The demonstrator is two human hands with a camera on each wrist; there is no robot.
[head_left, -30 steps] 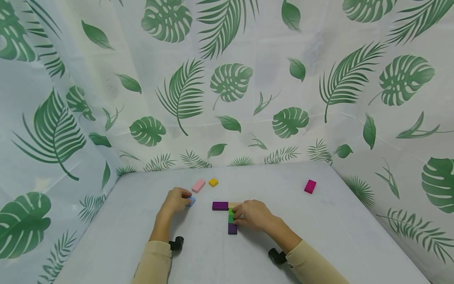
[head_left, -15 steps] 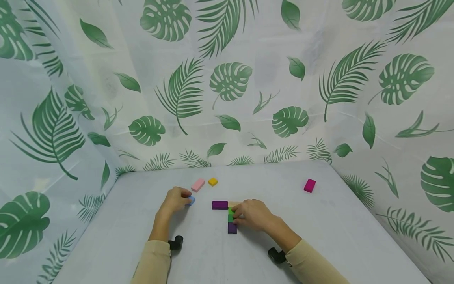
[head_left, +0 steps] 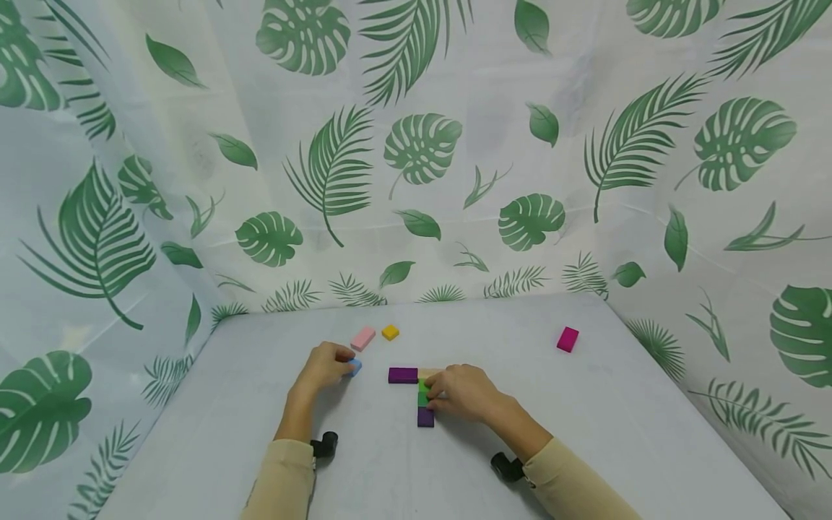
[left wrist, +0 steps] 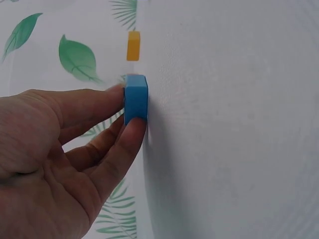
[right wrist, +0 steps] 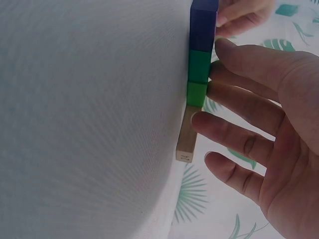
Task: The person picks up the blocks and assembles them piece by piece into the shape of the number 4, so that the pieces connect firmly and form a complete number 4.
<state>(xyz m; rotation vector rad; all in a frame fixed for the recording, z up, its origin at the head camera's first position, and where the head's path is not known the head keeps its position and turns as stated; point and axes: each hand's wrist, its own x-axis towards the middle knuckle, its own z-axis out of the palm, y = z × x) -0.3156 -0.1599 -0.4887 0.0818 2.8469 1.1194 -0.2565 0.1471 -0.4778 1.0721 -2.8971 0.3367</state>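
My left hand (head_left: 325, 366) pinches a small blue block (left wrist: 135, 99) between thumb and fingers, just over or on the table; exact contact is unclear. My right hand (head_left: 469, 393) lies over a row of joined blocks, its fingers loosely extended and touching them. From far to near, that row has a plain wooden block (right wrist: 187, 132), a light green block (right wrist: 197, 93), a green block (right wrist: 199, 65) and a dark purple block (head_left: 425, 417). A longer purple block (head_left: 403, 375) adjoins the wooden one's left end. In the head view, the right fingers partly hide the wooden and green blocks.
Beyond the left hand lie a pink block (head_left: 362, 339) and a yellow block (head_left: 390, 333). A magenta block (head_left: 568, 339) sits far right on the white table (head_left: 364, 469). Leaf-printed cloth (head_left: 468, 144) stands behind and at both sides.
The blue block has shifted slightly to the right in my left hand's pinch. My right hand and the joined blocks stay in place.
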